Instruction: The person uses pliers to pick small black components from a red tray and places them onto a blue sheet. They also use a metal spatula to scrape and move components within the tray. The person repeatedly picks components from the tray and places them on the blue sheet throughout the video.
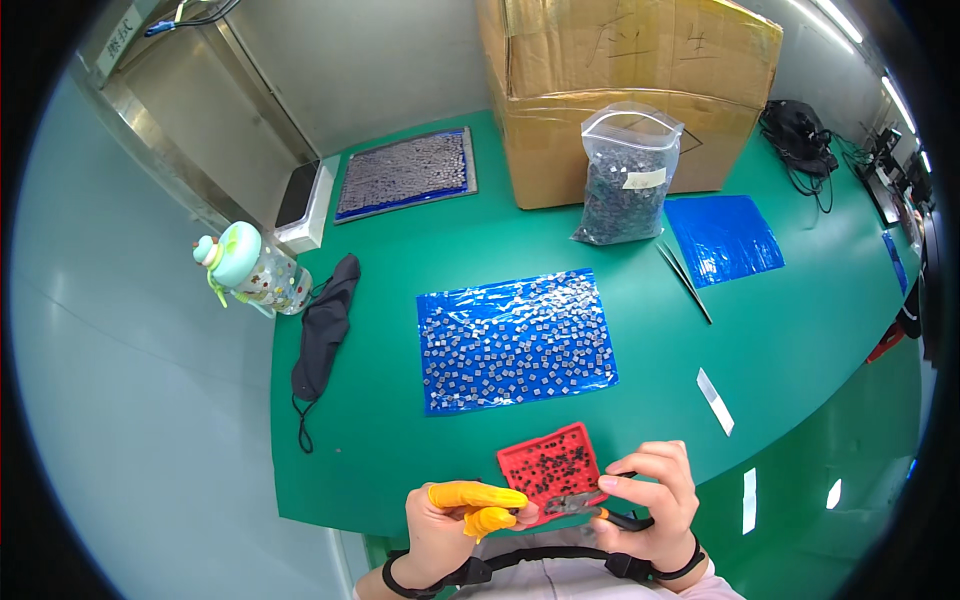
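My left hand [445, 520], with yellow finger cots on two fingers, is pinched closed at the near left of a red tray [512, 459]. A tiny dark bit shows at its fingertips, too small to name. My right hand [655, 500] grips small pliers [572, 502] with black and orange handles. Their metal jaws point left, over the near part of the tray, towards my left fingertips. Many small black pieces [553, 468] lie scattered in the tray. Just beyond it, a blue sheet [436, 400] carries rows of small square silvery pieces [520, 340].
Tweezers [685, 285] lie right of the sheet, beside a blue film [725, 240]. A zip bag of dark pieces [625, 190] leans against a cardboard box [640, 80]. At left are a bottle [262, 270], a dark pouch [325, 330], a white box [308, 215] and a filled panel [405, 175].
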{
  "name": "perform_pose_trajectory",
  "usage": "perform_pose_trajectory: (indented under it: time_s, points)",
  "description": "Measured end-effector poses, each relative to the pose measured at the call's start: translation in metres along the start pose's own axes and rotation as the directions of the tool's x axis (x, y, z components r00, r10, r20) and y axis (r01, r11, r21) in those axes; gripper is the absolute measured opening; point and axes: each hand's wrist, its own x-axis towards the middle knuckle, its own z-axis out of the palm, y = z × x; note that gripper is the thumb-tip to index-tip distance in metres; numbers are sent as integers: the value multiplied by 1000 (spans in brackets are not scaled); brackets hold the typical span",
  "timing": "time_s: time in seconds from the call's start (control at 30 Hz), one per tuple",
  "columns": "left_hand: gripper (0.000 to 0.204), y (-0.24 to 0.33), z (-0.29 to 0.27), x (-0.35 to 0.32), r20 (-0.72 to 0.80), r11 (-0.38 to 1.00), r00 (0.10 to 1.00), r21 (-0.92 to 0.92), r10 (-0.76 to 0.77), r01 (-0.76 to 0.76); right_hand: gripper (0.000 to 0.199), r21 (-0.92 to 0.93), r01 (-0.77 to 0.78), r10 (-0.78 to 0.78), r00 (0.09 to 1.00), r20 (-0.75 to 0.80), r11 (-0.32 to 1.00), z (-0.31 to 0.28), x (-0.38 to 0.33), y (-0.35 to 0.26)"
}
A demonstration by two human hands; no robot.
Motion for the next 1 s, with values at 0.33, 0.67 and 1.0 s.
perform_pose_trajectory:
  time_s: [0.33, 0.67, 1.0]
  points:
    - [17, 67, -17, 20, 381, -6, 888, 920, 257, -393, 37, -298, -63, 143, 956, 257, 953, 0, -6, 17]
    - [14, 58, -67, 128, 497, -484, 853, 793, 161, -371, 38, -226, -109, 155, 968, 197, 968, -6, -22, 38]
    - [16, 27, -58, 159, 550, -501, 827, 752, 118, -429, 39, -111, -262, 255, 964, -76, 959, 1, -40, 65]
